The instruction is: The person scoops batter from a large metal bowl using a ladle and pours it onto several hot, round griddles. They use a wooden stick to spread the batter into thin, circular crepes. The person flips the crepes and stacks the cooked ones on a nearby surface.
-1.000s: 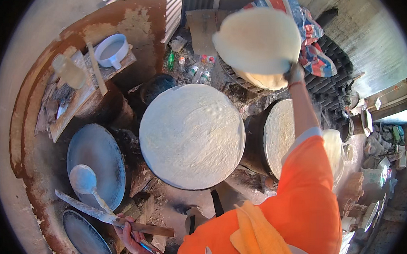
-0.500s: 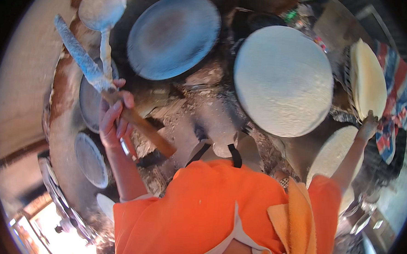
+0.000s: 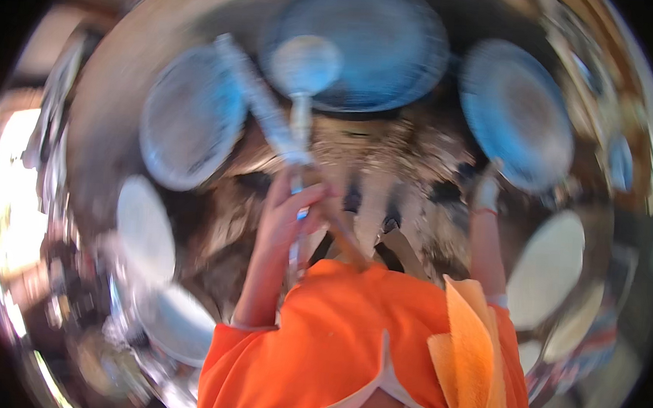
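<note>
My left hand (image 3: 290, 213) is closed around a wooden stick (image 3: 262, 101) and a ladle (image 3: 306, 64), held together. Both tools point away from me, crossing near my fingers. Pale batter coats the ladle and the far part of the stick. Beyond them lies a large dark round griddle (image 3: 382, 52), partly covered by the ladle's bowl. My right hand (image 3: 487, 190) is by the near edge of another round griddle (image 3: 519, 114) at the right. Motion blur smears its fingers, and I see nothing clearly held in it.
A third griddle (image 3: 190, 119) sits at the left. Pale rounds lie nearer me: one on the right (image 3: 548, 271), one on the left (image 3: 146, 228). A pale round pan-like disc (image 3: 178, 323) is at the lower left. An orange towel (image 3: 468, 322) hangs over my shirt.
The view has swung left. My right hand has let go of the folded flatbread and come over beside a griddle. My left hand still grips the ladle and stick.
</note>
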A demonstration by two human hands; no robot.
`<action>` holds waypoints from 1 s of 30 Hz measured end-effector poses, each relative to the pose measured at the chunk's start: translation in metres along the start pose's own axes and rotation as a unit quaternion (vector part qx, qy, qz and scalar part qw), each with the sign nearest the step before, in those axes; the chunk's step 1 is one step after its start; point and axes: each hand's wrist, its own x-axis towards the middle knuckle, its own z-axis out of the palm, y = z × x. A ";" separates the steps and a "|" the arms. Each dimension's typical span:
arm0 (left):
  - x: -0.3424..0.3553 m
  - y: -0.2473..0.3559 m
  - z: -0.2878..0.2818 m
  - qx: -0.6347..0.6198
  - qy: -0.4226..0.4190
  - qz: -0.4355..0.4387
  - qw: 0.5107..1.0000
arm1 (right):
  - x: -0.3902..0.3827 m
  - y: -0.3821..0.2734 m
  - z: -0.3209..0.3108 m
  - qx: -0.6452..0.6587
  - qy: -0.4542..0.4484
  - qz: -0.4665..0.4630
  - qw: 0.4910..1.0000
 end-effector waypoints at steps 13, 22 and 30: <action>-0.141 -0.027 -0.107 -0.114 0.387 0.214 0.889 | -0.302 0.117 0.221 -0.482 -0.774 -0.203 0.357; -0.369 -0.148 -0.273 -0.300 0.497 0.281 0.764 | -0.454 0.324 0.260 -0.487 -0.769 0.119 0.396; -0.479 -0.189 -0.438 -0.350 0.602 0.177 0.696 | -0.585 0.555 0.261 -0.638 -0.560 0.379 0.369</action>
